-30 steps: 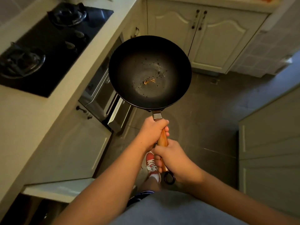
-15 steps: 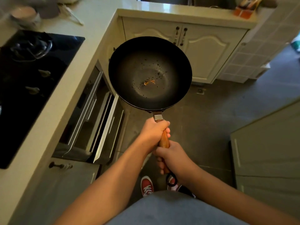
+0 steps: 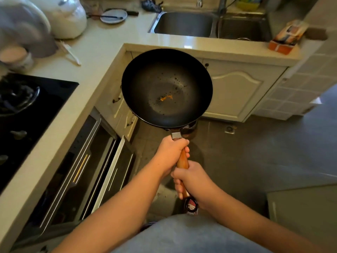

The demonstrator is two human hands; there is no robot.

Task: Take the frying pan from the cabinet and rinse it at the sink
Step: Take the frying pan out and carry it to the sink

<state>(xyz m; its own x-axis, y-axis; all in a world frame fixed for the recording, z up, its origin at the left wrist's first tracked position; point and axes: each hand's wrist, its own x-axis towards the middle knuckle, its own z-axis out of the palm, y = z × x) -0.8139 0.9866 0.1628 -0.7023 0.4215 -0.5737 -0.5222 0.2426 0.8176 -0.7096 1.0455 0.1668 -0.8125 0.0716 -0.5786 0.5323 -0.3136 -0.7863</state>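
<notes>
Step in hand: I am carrying the frying pan [image 3: 166, 86] toward the sink [image 3: 183, 24]; it is already out of the cabinet, so by my reckoning the fetching is done and the rinsing not yet begun.

Left grip: my left hand [image 3: 171, 152] is wrapped around the upper end of the wooden handle [image 3: 182, 160], just below the metal collar where handle meets pan.

Right grip: my right hand [image 3: 191, 181] is closed round the lower end of that handle, just above its hanging ring, so a short stretch of bare wood shows between my two hands.

Pan: it hangs in the air in front of me, roughly level, bowl up, over the floor and in front of the cabinet doors [image 3: 235, 88] under the sink. It touches nothing but my hands. A small orange scrap and dark specks lie near the bottom of the bowl.

Sink: a steel basin set in the table [image 3: 102, 52], beyond the pan's far rim, with the tap [image 3: 221, 5] at its right back corner. A second basin lies to the right.

Left of me: an open drawer unit [image 3: 87, 170] stands out below the hob [image 3: 27, 114].

Next move: I judge the pan must go up and forward, over the table's front edge, then down into the left basin under the tap. One hand will have to let go to turn the water on, so the other must bear the whole weight.
</notes>
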